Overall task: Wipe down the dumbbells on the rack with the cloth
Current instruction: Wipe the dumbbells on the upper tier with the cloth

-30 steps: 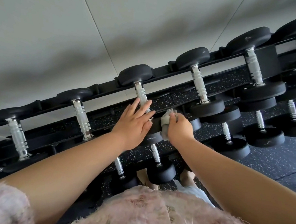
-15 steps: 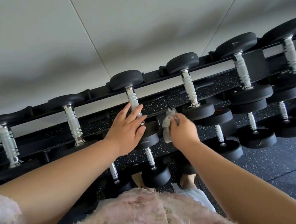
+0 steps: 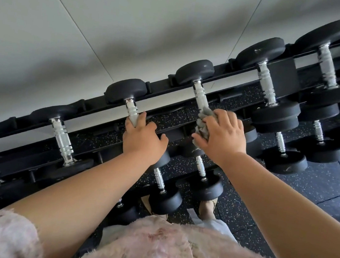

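A black rack (image 3: 228, 71) holds a row of black dumbbells with knurled silver handles along its top tier. My left hand (image 3: 142, 139) grips the handle of one dumbbell (image 3: 126, 91) near the middle of the row. My right hand (image 3: 222, 136) holds a crumpled grey cloth (image 3: 204, 123) wrapped against the lower handle of the neighbouring dumbbell (image 3: 195, 72) to the right. That dumbbell's near head is hidden behind my right hand.
More dumbbells (image 3: 274, 120) fill the top tier on both sides, and smaller ones (image 3: 167, 199) sit on lower tiers. A grey wall (image 3: 137, 13) rises behind the rack. Speckled black rubber flooring (image 3: 321, 184) lies at the right. My feet (image 3: 208, 207) stand below.
My right hand has moved the cloth up from the rack's front rail onto the neighbouring dumbbell's handle. My left hand's fingers have curled round its handle.
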{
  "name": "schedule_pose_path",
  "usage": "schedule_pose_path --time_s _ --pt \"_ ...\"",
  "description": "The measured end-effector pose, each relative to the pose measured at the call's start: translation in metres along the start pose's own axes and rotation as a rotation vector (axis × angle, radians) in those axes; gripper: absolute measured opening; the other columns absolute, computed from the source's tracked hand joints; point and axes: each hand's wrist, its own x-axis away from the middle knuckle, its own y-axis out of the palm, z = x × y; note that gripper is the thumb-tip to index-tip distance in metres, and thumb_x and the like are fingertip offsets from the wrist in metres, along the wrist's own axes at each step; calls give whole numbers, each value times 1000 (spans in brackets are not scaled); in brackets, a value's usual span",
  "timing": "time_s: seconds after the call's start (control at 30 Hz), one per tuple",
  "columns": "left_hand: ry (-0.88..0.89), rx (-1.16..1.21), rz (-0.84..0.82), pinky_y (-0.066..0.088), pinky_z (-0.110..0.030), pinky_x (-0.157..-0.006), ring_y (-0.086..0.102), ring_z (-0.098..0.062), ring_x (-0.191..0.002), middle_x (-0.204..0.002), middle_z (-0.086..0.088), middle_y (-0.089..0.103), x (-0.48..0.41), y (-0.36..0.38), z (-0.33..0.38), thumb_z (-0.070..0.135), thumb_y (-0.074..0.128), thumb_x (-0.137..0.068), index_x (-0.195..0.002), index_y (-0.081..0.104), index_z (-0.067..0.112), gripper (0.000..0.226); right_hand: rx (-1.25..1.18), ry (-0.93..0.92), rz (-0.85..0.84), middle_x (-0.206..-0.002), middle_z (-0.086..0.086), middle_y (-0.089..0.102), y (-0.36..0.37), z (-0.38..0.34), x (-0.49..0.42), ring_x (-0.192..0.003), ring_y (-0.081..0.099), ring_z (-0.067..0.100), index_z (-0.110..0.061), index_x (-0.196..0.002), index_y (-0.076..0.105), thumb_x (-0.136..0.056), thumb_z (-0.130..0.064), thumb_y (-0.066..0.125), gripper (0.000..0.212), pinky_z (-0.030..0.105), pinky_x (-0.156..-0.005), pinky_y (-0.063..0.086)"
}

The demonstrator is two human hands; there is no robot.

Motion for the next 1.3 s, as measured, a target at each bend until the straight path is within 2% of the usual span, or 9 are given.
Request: schedule_pose_path --time_s 0.23,0.33,0.43,0.53,0.67,0.73,0.93,1.07,1.3 --pt "-40 47 31 53 -42 -94 18 -30 -151 -167 14 29 1 0 1 56 54 -96 -124 68 32 39 -547 344 -123 -129 -7 58 -3 35 -13 -105 62 14 -32 -124 61 -101 -53 50 33 34 -85 59" --pt "-89 -6 5 53 -44 -94 26 -31 -144 -168 14 24 0 0 7 59 53 -96 -123 68 31 42 -385 473 -283 -119 9 65 -3 58 -24 -106 66 29 -19 -131 61 -108 -42 39 39 36 -80 52" --pt "-135 -60 -2 50 -39 -86 33 -31 -137 -169 14 21 0 -2 20 59 51 -97 -126 68 29 45 -648 601 -305 -95 5 71 -6 63 -23 -89 68 24 -19 -112 68 -107 -52 33 48 34 -72 52" --pt "-168 -82 5 49 -37 -78 35 -31 -136 -169 14 20 0 -3 28 59 50 -98 -127 68 27 47 -717 462 -316 -120 5 68 -7 46 -8 -101 68 15 -22 -119 63 -100 -58 40 46 38 -87 61" --pt "-189 -87 19 55 -40 -84 34 -32 -136 -168 13 24 -3 2 31 60 49 -97 -124 69 26 47 -486 38 -134 -153 -2 38 -8 33 1 -141 34 18 -21 -155 38 -102 -48 54 62 40 -124 29" --pt "-182 -69 47 54 -40 -84 36 -31 -135 -166 13 29 -2 3 31 58 51 -97 -119 71 26 43 -393 -54 -134 -152 0 42 -3 36 -5 -140 37 22 -16 -152 44 -102 -49 52 61 42 -123 32" --pt "-143 -64 126 54 -38 -81 45 -29 -128 -161 14 39 -1 7 21 52 54 -97 -108 73 25 35 -713 315 -205 -108 -6 69 8 57 -37 -97 65 11 -30 -109 65 -104 -47 34 36 39 -94 57" --pt "-166 -138 62 51 -42 -92 49 -32 -118 -166 10 28 -3 7 23 56 51 -96 -119 70 24 44 -572 127 -190 -90 -10 68 -2 50 -39 -91 59 -4 -27 -96 62 -109 -39 34 33 24 -88 53" --pt "-209 -94 21 54 -40 -90 46 -32 -127 -165 12 35 -7 -2 32 65 45 -98 -133 67 25 57 -771 210 -105 -121 -3 58 -19 17 -68 -100 55 7 -20 -124 57 -109 -41 40 30 35 -93 51"
